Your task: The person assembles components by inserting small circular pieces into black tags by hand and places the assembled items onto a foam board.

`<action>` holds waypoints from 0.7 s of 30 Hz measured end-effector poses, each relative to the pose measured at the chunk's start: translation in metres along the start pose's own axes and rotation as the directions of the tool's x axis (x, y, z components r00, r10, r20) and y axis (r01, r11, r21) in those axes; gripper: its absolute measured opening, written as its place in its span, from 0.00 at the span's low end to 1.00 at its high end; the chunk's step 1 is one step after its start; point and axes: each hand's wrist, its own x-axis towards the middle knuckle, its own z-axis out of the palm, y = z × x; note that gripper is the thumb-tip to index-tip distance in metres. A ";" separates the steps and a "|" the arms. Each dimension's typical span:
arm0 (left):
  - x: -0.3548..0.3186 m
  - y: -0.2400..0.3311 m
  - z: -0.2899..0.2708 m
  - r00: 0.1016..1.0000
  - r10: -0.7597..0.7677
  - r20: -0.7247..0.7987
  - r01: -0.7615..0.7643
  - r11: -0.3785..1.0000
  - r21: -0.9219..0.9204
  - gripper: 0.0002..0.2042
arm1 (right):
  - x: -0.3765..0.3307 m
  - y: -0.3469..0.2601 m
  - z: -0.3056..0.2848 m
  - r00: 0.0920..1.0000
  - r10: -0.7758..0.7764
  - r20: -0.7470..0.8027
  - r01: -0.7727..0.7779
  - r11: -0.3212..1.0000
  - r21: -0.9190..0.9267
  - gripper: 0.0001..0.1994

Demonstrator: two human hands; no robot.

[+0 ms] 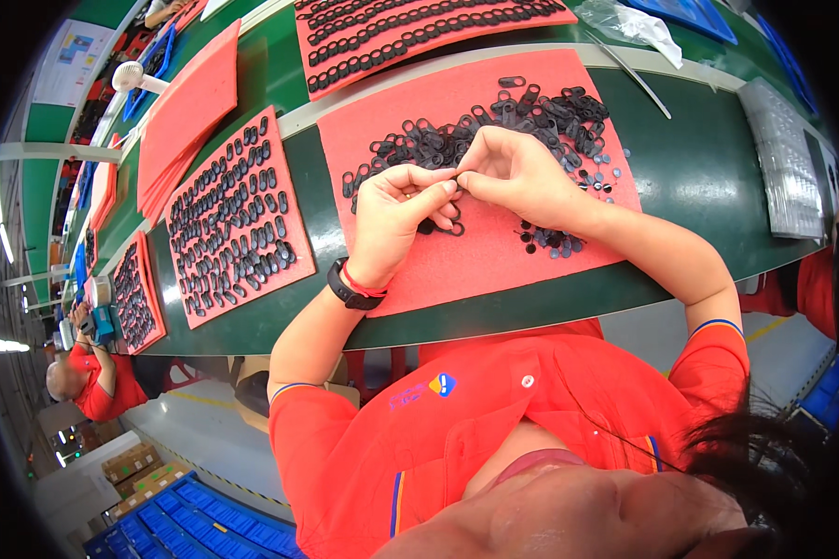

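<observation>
My left hand [390, 216] and my right hand [524, 175] meet fingertip to fingertip above a pink foam sheet [410, 275]. Both are closed in a pinch around something small and dark, mostly hidden by the fingers. Just beyond them lies a heap of black oval plastic pieces [429, 147] with a ring-shaped hole at one end. A few of these pieces also lie under my left fingers. Small round discs [559, 244], some black and some shiny grey, are scattered below my right wrist and beside the heap.
Left of me, a pink sheet [294, 252] carries rows of black pieces; another rowed sheet [438, 37] lies at the back. Stacked pink sheets [191, 112] stand far left. Clear plastic trays [781, 163] and a metal strip [629, 74] are on the right. A co-worker [98, 373] sits at left.
</observation>
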 end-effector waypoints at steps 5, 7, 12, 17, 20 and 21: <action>0.001 -0.004 -0.001 1.000 -0.004 -0.011 0.004 1.000 -0.021 0.07 | 0.000 0.000 0.002 1.000 -0.007 -0.012 0.006 0.998 -0.056 0.04; 0.002 -0.003 -0.001 1.000 0.001 -0.023 -0.001 1.000 -0.028 0.07 | 0.000 0.000 0.002 1.000 -0.018 -0.014 0.017 0.998 -0.058 0.04; 0.000 -0.002 0.002 0.999 -0.033 -0.036 0.032 0.999 -0.018 0.05 | -0.003 -0.004 0.003 0.999 0.010 -0.040 -0.015 0.992 -0.124 0.04; -0.001 -0.001 0.002 0.998 -0.049 -0.036 0.049 0.999 0.006 0.05 | -0.003 -0.003 0.004 0.999 -0.014 -0.040 0.008 0.990 -0.141 0.05; 0.000 0.001 0.002 0.997 -0.057 -0.045 0.057 0.998 -0.012 0.06 | -0.002 -0.004 0.002 0.999 -0.002 -0.033 -0.003 0.991 -0.135 0.04; 0.000 0.002 0.002 0.997 -0.060 -0.039 0.059 0.998 -0.033 0.06 | 0.000 -0.002 0.001 1.000 0.000 -0.026 -0.002 0.997 -0.071 0.05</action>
